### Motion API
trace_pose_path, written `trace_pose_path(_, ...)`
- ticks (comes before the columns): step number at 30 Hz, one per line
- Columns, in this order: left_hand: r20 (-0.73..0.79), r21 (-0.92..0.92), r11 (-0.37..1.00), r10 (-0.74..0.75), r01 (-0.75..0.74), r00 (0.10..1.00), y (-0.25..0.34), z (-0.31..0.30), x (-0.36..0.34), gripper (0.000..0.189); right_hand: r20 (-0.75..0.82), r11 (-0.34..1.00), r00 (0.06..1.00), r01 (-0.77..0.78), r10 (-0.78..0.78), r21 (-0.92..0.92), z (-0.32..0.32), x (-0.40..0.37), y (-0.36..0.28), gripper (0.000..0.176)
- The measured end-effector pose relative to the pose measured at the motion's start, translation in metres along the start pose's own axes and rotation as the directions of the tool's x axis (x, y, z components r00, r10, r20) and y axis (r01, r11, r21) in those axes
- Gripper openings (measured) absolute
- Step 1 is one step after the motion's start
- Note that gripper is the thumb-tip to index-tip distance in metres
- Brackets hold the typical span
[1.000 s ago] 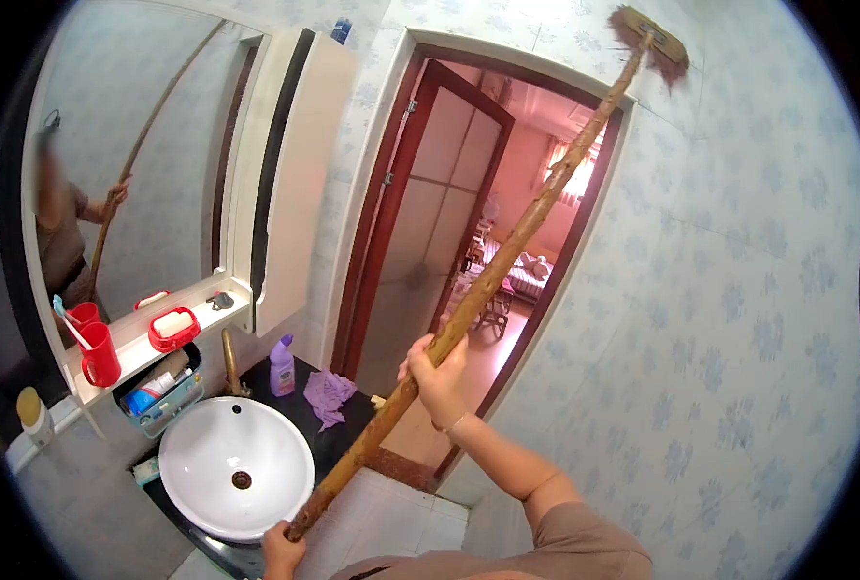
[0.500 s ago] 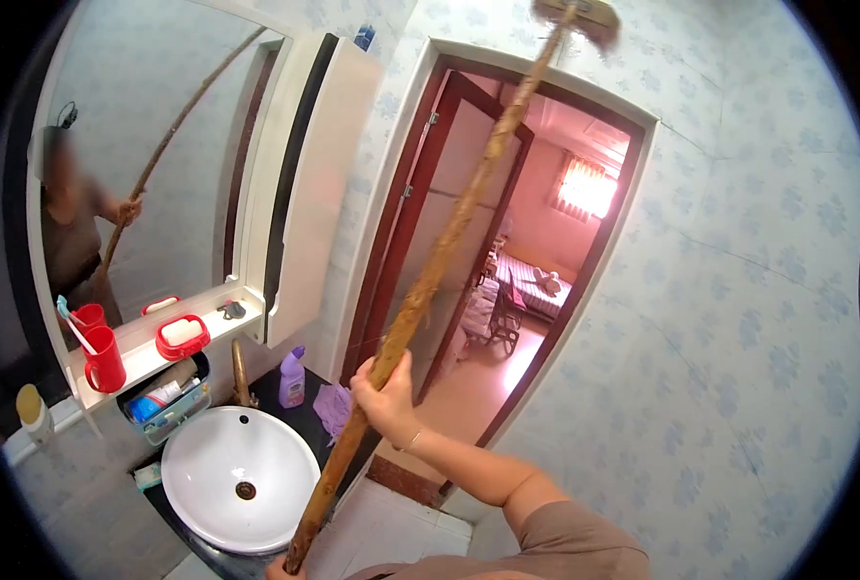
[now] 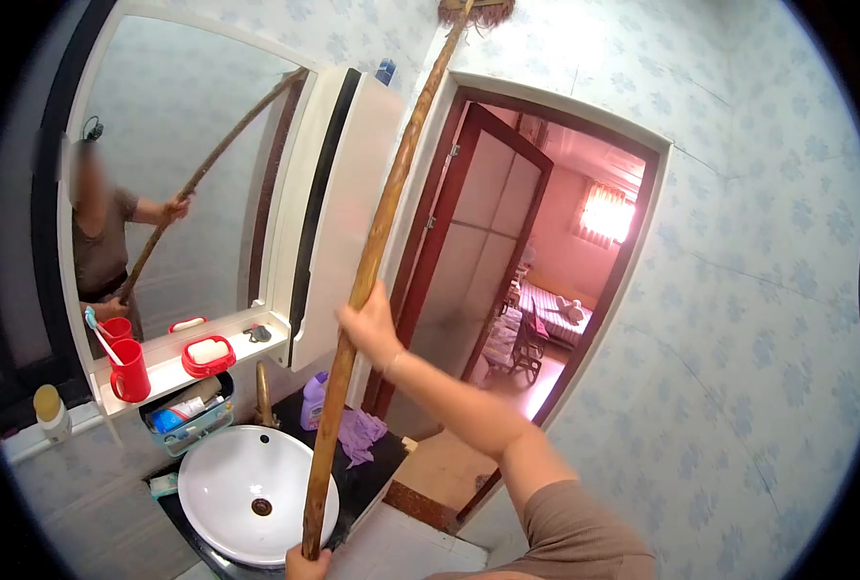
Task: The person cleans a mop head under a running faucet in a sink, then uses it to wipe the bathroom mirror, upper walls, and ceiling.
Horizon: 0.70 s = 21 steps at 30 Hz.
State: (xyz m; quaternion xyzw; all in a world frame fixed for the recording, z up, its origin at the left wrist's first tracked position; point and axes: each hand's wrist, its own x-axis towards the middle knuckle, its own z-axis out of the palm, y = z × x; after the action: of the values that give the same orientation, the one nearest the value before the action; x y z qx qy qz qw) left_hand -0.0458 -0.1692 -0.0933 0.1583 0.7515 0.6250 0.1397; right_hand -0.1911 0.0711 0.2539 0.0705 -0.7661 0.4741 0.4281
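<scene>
A long-handled broom with a rough wooden pole (image 3: 387,208) slants up across the view. Its head (image 3: 478,14), a yellowish block with reddish-brown bristles, is up against the patterned wall above the doorway's left corner, partly cut off by the top edge. My right hand (image 3: 370,327) is wrapped round the pole near its middle, with the arm stretched forward. Low down, my left hand (image 3: 306,563) grips the butt end of the pole, only partly in view. The lower pole passes in front of the white washbasin (image 3: 217,483).
A mirror cabinet (image 3: 348,184) hangs left of the pole; its shelf bears a red cup (image 3: 130,371) and a red soap dish (image 3: 208,356). Beside the brass tap (image 3: 264,396) stand a purple bottle (image 3: 314,401) and a purple cloth (image 3: 360,435). An open door (image 3: 469,251) shows a bedroom.
The broom head has swung left along the wall above the door, and the pole stands steeper. My right hand has risen with it; both hands keep their grip. The view has shifted slightly.
</scene>
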Motion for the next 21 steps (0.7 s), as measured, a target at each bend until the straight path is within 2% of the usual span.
trace_pose_path(2,-0.028,-0.042,0.995,-0.086,0.085,0.996,0.043,0.003,0.034,0.019,-0.057,0.984,0.988,0.134,-0.141,-0.120,-0.008,0.044,-0.007,0.038)
trace_pose_path(3,-0.029,-0.006,0.999,-0.038,0.038,0.999,0.069,0.000,0.041,0.026,-0.068,0.982,0.985,0.151,-0.159,-0.115,-0.013,0.064,-0.015,0.039)
trace_pose_path(4,-0.017,-0.075,0.997,0.007,-0.008,1.000,0.081,0.004,0.052,0.025,-0.053,0.990,0.992,0.107,-0.111,-0.088,-0.020,0.085,-0.027,0.038)
trace_pose_path(7,0.097,-0.158,0.987,-0.021,0.036,0.995,0.168,0.003,0.068,0.022,-0.010,0.998,0.998,0.068,-0.068,-0.012,-0.043,0.151,-0.052,0.035)
trace_pose_path(8,0.116,-0.212,0.977,0.041,-0.015,0.992,0.183,0.008,0.077,0.020,-0.032,0.983,0.983,0.176,-0.178,-0.057,-0.052,0.176,-0.053,0.031)
trace_pose_path(9,0.159,-0.259,0.966,0.055,-0.012,0.986,0.208,0.010,0.084,0.019,0.049,0.991,0.990,0.136,-0.136,-0.010,-0.064,0.178,-0.083,0.029)
trace_pose_path(10,0.212,-0.273,0.962,0.075,-0.015,0.974,0.227,0.012,0.089,0.019,-0.003,0.982,0.983,0.183,-0.183,-0.043,-0.070,0.193,-0.089,0.022)
trace_pose_path(12,0.237,-0.266,0.962,0.134,-0.068,0.962,0.255,0.020,0.098,0.018,-0.002,0.980,0.986,0.166,-0.167,-0.114,-0.087,0.215,-0.103,0.025)
trace_pose_path(13,0.237,-0.241,0.967,0.136,-0.078,0.962,0.266,0.025,0.102,0.018,0.002,0.980,0.992,0.128,-0.130,-0.155,-0.095,0.227,-0.104,0.028)
trace_pose_path(14,0.278,-0.246,0.966,0.150,-0.081,0.949,0.268,0.029,0.110,0.018,-0.004,0.979,0.991,0.128,-0.130,-0.159,-0.102,0.230,-0.106,0.028)
trace_pose_path(17,0.264,-0.208,0.970,0.177,-0.124,0.948,0.265,0.042,0.117,0.017,-0.074,0.965,0.983,0.150,-0.169,-0.216,-0.119,0.232,-0.101,0.036)
trace_pose_path(19,0.270,-0.180,0.976,0.165,-0.119,0.949,0.249,0.052,0.120,0.016,-0.067,0.926,0.939,0.318,-0.337,-0.206,-0.135,0.228,-0.071,0.030)
trace_pose_path(20,0.265,-0.152,0.982,0.153,-0.115,0.952,0.238,0.058,0.121,0.016,-0.070,0.950,0.964,0.240,-0.258,-0.202,-0.145,0.226,-0.053,0.035)
trace_pose_path(21,0.274,-0.150,0.982,0.154,-0.116,0.949,0.228,0.065,0.121,0.016,-0.032,0.944,0.970,0.224,-0.239,-0.244,-0.148,0.181,-0.083,0.036)
